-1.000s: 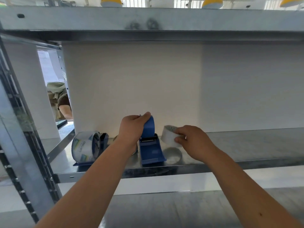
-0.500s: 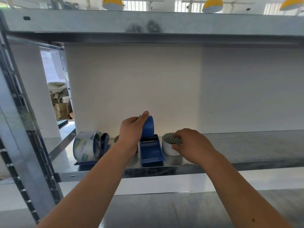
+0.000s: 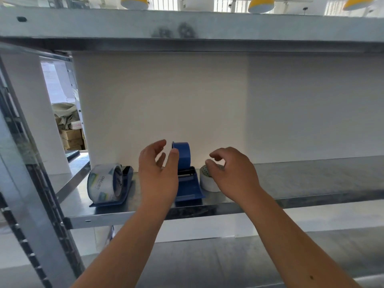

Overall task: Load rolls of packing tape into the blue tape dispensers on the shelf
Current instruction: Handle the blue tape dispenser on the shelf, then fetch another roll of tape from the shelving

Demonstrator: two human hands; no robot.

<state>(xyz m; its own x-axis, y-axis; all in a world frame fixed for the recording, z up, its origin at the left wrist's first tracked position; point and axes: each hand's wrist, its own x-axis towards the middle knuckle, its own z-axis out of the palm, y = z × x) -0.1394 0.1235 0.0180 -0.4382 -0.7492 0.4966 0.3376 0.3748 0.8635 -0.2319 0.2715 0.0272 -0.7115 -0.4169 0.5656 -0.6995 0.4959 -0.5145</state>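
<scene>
Two blue tape dispensers stand on the metal shelf (image 3: 311,179). The left dispenser (image 3: 124,183) carries a clear roll of packing tape (image 3: 104,183) with printed lettering. The middle dispenser (image 3: 186,179) has no roll on its blue hub. My left hand (image 3: 158,171) hovers just left of that hub, fingers apart and holding nothing. A white tape roll (image 3: 208,182) lies flat on the shelf right of the middle dispenser. My right hand (image 3: 230,173) hangs over it with curled, spread fingers, off the roll.
A white panel (image 3: 207,104) closes the back of the shelf bay. A steel upright (image 3: 31,194) runs down the left side, and an upper shelf beam (image 3: 187,28) spans overhead. Cardboard boxes (image 3: 71,138) sit beyond the left gap. A lower shelf (image 3: 207,265) lies below.
My right hand set the white roll flat on the shelf and let go of it. My left hand released the middle dispenser's hub and opened.
</scene>
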